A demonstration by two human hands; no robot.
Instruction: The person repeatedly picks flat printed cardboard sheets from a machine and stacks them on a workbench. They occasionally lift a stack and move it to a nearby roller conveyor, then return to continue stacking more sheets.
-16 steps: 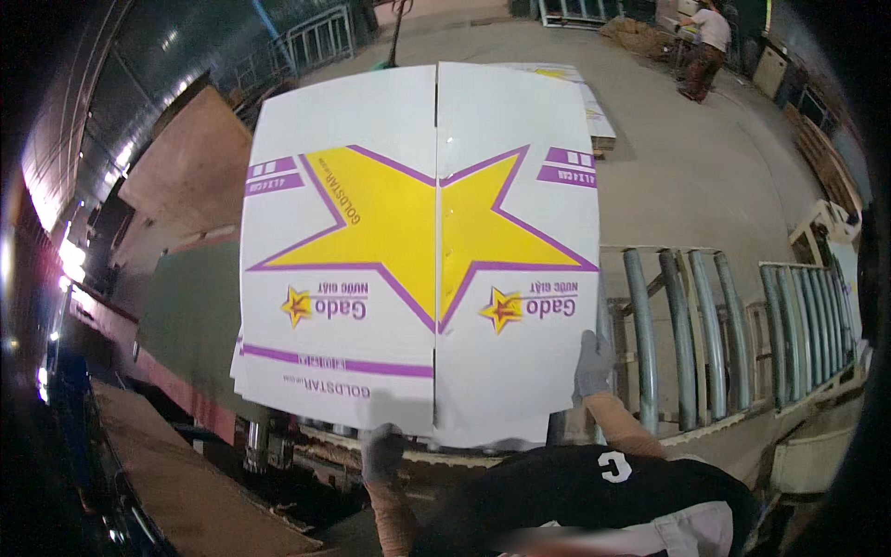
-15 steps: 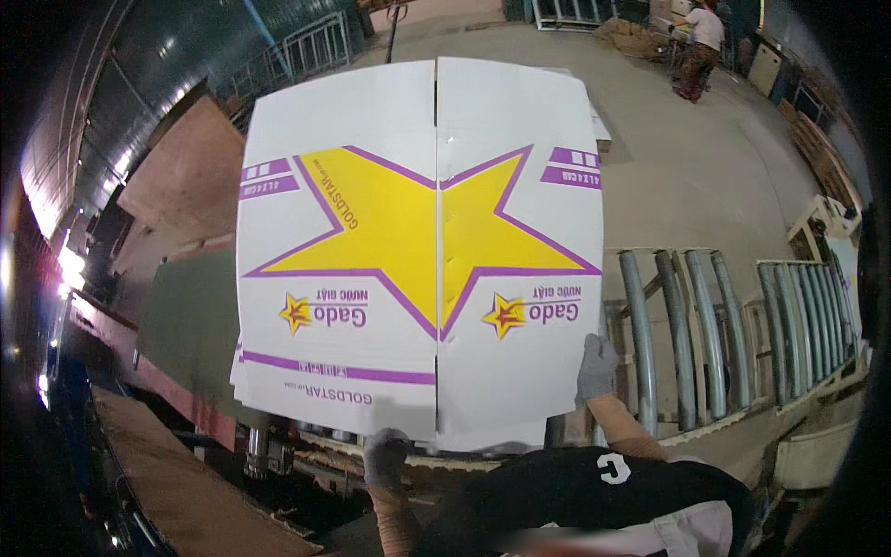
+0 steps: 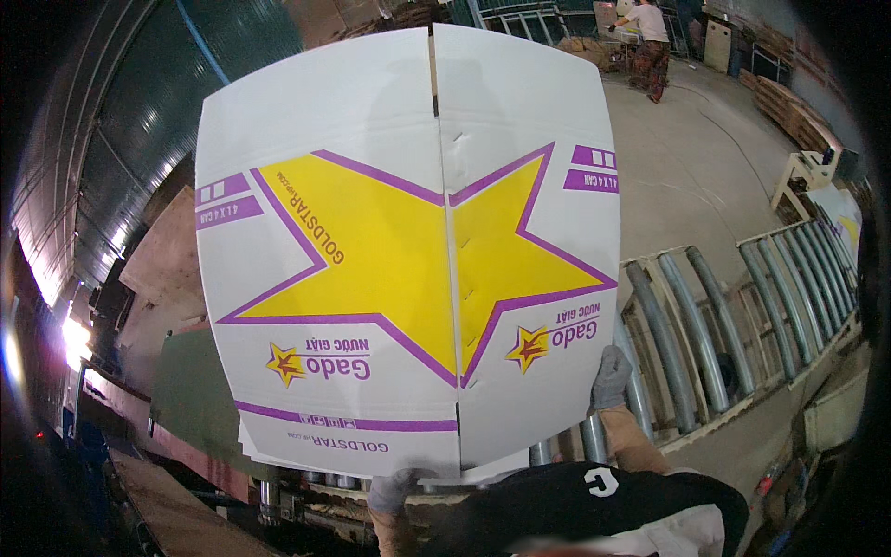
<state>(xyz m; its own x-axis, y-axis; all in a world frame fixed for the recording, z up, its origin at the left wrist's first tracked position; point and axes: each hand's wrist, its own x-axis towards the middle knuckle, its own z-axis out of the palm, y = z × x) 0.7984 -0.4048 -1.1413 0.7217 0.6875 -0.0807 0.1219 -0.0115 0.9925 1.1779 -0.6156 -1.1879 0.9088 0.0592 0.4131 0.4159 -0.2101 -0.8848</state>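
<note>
Carton (image 3: 408,255) extends beyond left hand (image 3: 394,492) (seemingly touching it).

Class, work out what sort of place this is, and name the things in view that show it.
Probably a factory or packing workshop: a row of metal rollers at right, a big printed cardboard sheet in the middle, and a ribbed metal wall at left.

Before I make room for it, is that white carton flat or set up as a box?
Flat: the carton shows two broad panels side by side, with no box walls standing.
</note>
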